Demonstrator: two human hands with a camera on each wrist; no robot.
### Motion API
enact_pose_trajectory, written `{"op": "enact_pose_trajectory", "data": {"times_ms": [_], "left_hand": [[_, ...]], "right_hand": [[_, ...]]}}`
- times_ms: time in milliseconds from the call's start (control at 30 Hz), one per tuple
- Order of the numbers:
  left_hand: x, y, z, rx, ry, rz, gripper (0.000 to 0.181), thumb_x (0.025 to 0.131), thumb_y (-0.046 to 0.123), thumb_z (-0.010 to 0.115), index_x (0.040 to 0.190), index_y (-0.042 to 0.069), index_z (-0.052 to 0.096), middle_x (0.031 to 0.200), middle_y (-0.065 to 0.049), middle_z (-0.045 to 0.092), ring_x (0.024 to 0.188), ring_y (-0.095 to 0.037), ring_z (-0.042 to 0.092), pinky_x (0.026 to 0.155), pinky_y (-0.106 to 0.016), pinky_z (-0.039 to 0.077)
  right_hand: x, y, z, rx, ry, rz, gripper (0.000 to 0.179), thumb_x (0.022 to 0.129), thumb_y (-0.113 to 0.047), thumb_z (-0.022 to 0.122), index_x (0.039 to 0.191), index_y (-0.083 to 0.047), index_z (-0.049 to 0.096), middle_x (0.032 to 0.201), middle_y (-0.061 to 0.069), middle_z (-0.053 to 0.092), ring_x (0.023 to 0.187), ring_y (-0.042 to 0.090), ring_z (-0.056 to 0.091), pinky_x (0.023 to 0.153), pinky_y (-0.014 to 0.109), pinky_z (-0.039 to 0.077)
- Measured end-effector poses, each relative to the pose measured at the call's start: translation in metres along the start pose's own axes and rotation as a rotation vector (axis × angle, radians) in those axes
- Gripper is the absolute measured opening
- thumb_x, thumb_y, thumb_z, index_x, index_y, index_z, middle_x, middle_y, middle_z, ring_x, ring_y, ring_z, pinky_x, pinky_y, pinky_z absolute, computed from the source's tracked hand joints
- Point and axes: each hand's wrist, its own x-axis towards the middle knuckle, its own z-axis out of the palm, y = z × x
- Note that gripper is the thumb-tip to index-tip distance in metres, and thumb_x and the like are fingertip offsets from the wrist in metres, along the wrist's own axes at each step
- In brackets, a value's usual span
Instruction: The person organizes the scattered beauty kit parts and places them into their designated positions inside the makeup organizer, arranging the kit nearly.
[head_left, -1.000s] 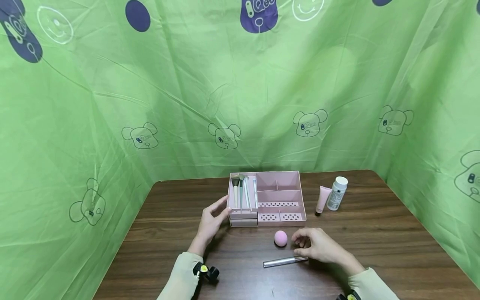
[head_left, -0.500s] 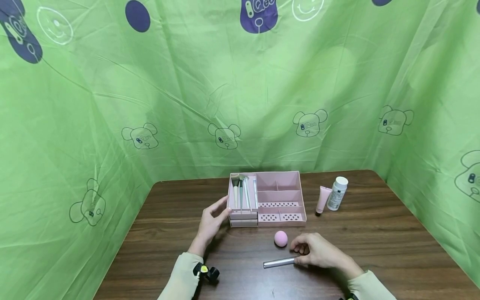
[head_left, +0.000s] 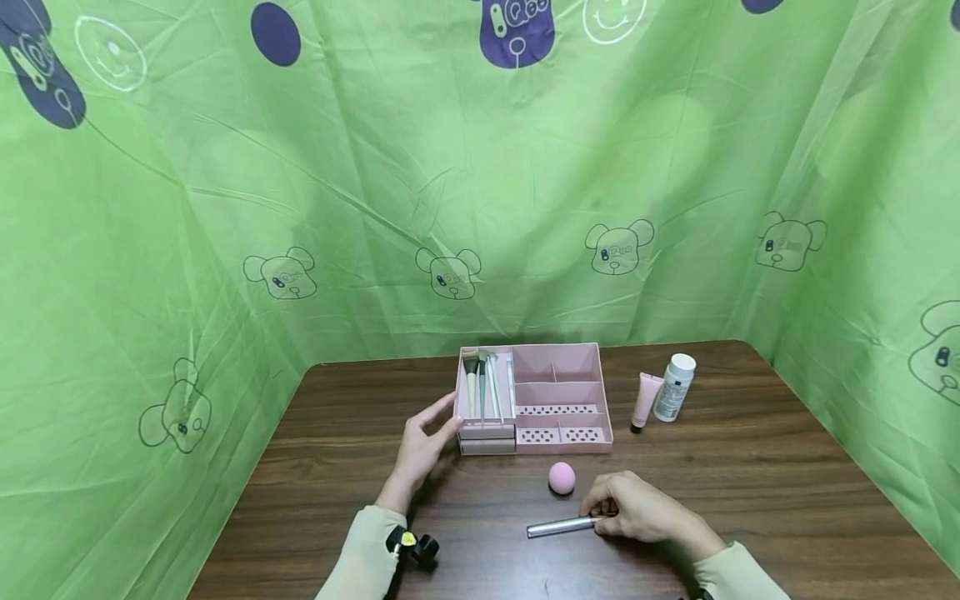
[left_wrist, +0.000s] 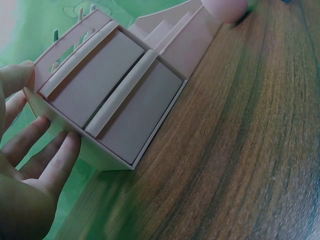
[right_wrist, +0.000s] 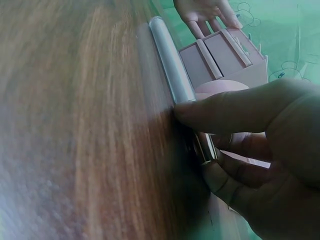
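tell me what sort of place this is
Probably a makeshift recording booth: printed green cloth hangs behind and on both sides of a wood-grain table, and a small black device, perhaps a camera, sits at the person's left wrist.

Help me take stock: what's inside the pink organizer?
Brushes and other slim-handled items lie in the left section of the pink organizer. The two drawers beneath look closed, hiding anything inside.
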Motion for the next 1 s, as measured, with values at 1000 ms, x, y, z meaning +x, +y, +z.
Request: {"op": "enact_pose_trajectory", "data": {"times_ms": [1000], "left_hand": [[0.001,0.000,-0.001,0.014,-0.003,0.006,0.048,0.090,0.011,0.070,0.136,0.005,0.057,0.136,-0.016,0.058,0.124,-0.032,0.053,0.091,-0.020,0.053]], "right_hand": [[0.003,-0.004,-0.023,-0.021,0.057,-0.022,0.023,0.073,-0.004,0.079,0.089,-0.019,0.072,0.078,-0.010,0.061,0.070,0.001,0.055,0.057,0.018,0.049]]}}
